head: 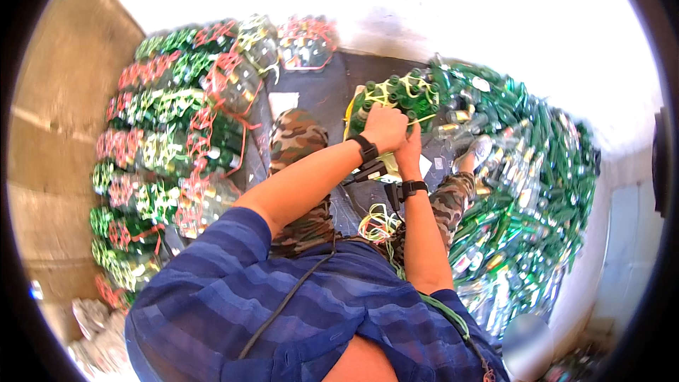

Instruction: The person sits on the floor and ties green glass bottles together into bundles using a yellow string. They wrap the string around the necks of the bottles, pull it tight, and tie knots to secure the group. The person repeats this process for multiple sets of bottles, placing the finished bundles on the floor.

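Observation:
In front of me stands a bundle of upright green glass bottles [419, 100], with yellow plastic strapping [383, 93] looped around the necks. My left hand [385, 126] is over the near side of the bundle, fingers bent down at the bottle necks. Close against it, my right hand [411, 144] is raised at the bundle's near edge, beside a strap end that sticks out to the right. The two hands overlap, and what their fingers grip is hidden. A tangle of yellow, green and red strapping [377, 225] lies near my lap.
Rows of bottle bundles tied with red, yellow and green strapping [168, 106] stand at the left. A large heap of loose green and clear bottles [530, 196] fills the right side. A white sheet [284, 102] lies on the dark floor mat [318, 85]. A pale wall rises behind.

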Demonstrator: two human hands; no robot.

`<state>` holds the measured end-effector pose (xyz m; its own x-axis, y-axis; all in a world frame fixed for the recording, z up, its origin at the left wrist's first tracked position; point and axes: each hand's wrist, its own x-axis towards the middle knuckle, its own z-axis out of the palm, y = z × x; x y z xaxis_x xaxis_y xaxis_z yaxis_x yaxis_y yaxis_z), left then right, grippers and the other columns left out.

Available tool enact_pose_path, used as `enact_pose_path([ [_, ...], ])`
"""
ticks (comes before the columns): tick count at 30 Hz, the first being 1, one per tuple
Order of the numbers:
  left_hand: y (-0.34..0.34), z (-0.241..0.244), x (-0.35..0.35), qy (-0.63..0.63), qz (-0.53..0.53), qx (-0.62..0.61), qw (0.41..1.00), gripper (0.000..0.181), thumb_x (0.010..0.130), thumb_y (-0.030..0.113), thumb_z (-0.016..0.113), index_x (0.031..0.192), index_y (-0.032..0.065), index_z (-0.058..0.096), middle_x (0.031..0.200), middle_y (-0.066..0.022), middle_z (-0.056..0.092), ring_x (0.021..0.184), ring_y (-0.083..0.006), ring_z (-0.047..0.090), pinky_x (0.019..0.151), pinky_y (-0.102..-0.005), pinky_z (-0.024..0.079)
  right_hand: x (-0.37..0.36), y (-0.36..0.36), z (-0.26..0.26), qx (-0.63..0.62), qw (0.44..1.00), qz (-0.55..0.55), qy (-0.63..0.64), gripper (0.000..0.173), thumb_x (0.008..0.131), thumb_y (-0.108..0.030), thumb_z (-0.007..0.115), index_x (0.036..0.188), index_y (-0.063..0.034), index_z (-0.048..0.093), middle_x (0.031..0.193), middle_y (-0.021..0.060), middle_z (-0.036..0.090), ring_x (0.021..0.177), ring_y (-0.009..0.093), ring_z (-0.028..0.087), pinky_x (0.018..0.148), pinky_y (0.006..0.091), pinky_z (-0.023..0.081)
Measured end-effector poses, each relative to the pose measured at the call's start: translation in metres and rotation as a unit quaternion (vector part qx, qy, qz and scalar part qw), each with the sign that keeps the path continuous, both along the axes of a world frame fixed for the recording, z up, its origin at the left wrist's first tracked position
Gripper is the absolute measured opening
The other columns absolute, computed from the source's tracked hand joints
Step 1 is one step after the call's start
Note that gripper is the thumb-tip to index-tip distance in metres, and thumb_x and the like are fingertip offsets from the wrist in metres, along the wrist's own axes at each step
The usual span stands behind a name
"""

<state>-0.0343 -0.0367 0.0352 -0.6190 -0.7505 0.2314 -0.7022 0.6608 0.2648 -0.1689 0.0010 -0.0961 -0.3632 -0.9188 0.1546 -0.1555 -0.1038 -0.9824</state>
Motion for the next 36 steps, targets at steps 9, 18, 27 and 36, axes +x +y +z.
enact_pose_path([
  [9, -0.029, 0.021, 0.004, -0.164, -0.104, 0.043, 0.98, 0.024, 0.086, 0.028, 0.063, 0.087, 0.0096, 0.079, 0.087, -0.0163, 0.077, 0.085, -0.0378, 0.075, 0.071, -0.0503, 0.059, 0.015, 0.014, 0.039, 0.09, 0.978, -0.091, 0.168, 0.057, 0.1, -0.024, 0.069, 0.149, -0.0024, 0.048, 0.085, 0.0234, 0.069, 0.079, 0.041, 0.069, 0.07, 0.0483, 0.052],
  [18, -0.056, 0.02, 0.007, -0.2, -0.194, 0.062, 0.958, 0.029, 0.085, 0.032, 0.062, 0.104, 0.0299, 0.084, 0.099, -0.0108, 0.073, 0.096, -0.0327, 0.073, 0.08, -0.0475, 0.06, 0.02, 0.015, 0.055, 0.098, 0.976, -0.113, 0.157, 0.051, 0.099, -0.029, 0.07, 0.139, -0.0025, 0.053, 0.105, 0.0306, 0.072, 0.1, 0.049, 0.069, 0.082, 0.053, 0.054],
  [27, -0.052, 0.033, -0.001, -0.146, -0.229, 0.044, 0.961, 0.024, 0.083, 0.029, 0.063, 0.085, 0.0085, 0.075, 0.092, -0.0172, 0.072, 0.093, -0.0389, 0.071, 0.081, -0.0514, 0.058, 0.017, 0.012, 0.038, 0.118, 0.974, -0.135, 0.135, 0.062, 0.099, -0.034, 0.069, 0.147, -0.0017, 0.047, 0.111, 0.0326, 0.071, 0.106, 0.05, 0.068, 0.089, 0.0543, 0.053],
  [36, -0.059, 0.032, 0.01, -0.093, -0.242, 0.039, 0.965, 0.028, 0.089, 0.028, 0.059, 0.085, 0.0031, 0.071, 0.087, -0.0216, 0.07, 0.087, -0.0438, 0.069, 0.076, -0.056, 0.055, 0.031, 0.016, 0.052, 0.139, 0.972, -0.159, 0.107, 0.063, 0.098, -0.039, 0.069, 0.145, -0.0031, 0.049, 0.112, 0.0328, 0.071, 0.106, 0.052, 0.067, 0.09, 0.0537, 0.054],
])
